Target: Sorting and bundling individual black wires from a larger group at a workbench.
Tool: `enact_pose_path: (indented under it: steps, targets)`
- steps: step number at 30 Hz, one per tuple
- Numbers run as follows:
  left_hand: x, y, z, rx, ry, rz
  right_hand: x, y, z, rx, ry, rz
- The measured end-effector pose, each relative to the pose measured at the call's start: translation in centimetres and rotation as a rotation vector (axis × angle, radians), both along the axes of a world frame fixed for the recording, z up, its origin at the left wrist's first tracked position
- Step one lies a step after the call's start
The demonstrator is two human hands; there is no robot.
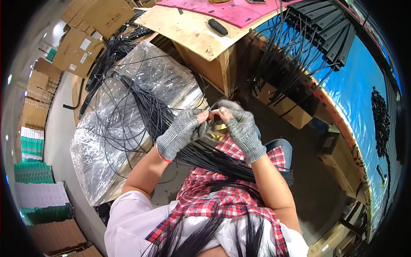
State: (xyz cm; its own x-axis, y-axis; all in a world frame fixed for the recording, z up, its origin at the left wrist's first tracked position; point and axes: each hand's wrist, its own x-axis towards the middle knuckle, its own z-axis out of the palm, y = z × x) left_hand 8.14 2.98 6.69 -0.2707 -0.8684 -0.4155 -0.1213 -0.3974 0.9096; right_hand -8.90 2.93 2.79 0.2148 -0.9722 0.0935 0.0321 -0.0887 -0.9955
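Observation:
In front of my lap, my left hand (183, 128) and my right hand (240, 127) meet in grey fingerless gloves. Both are closed, thumbs and fingertips pinched close together. What they pinch is too small and too covered to make out. Below them a thick bundle of thin black cables (214, 159) crosses my lap over a red checked cloth (201, 188). More of these black cables (147, 105) run up to the left across a plastic-wrapped stack (102, 115). Something yellowish (218, 130) shows beneath my fingers, partly hidden.
Ahead stands a wooden table (188, 32) with a pink sheet (214, 10) and a black roll-like piece (218, 27). At right, a blue-covered table (346, 94) carries long black bars (327, 36) with hanging cables. Cardboard boxes (77, 53) stand at far left, others (287, 109) underneath the right table.

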Motion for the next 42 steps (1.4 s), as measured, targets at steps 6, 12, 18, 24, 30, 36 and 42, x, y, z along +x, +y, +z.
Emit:
enact_pose_path:
  steps: [6, 12, 18, 24, 30, 36, 42]
  targets:
    - [0.4, 0.7, 2.8, 0.076, 0.171, 0.070, -0.6, -2.5, -0.5, 0.133, -0.172, -0.110]
    - [-0.3, 1.0, 3.5, 0.112, 0.139, 0.161, 0.9, 0.2, -0.7, 0.255, -0.365, 0.248]
    - [0.8, 0.8, 2.3, 0.077, 0.067, 0.080, 1.5, 3.1, -1.7, 0.273, -0.284, 0.014]
    - [0.6, 0.6, 1.2, -0.070, -0.029, 0.080, 0.8, 3.4, -1.0, 0.311, -0.260, -0.036]
    - [1.1, 0.3, -0.7, -0.050, 0.043, -0.008, 1.0, 2.8, -0.4, 0.283, -0.285, 0.012]
    - [1.5, 0.5, -0.7, -0.082, 0.132, 0.014, 1.4, 2.6, 0.2, 0.252, -0.243, 0.022]
    - [0.8, 1.0, -0.8, -0.024, 0.092, 0.110, 1.7, 2.9, 0.0, 0.195, -0.210, 0.004]
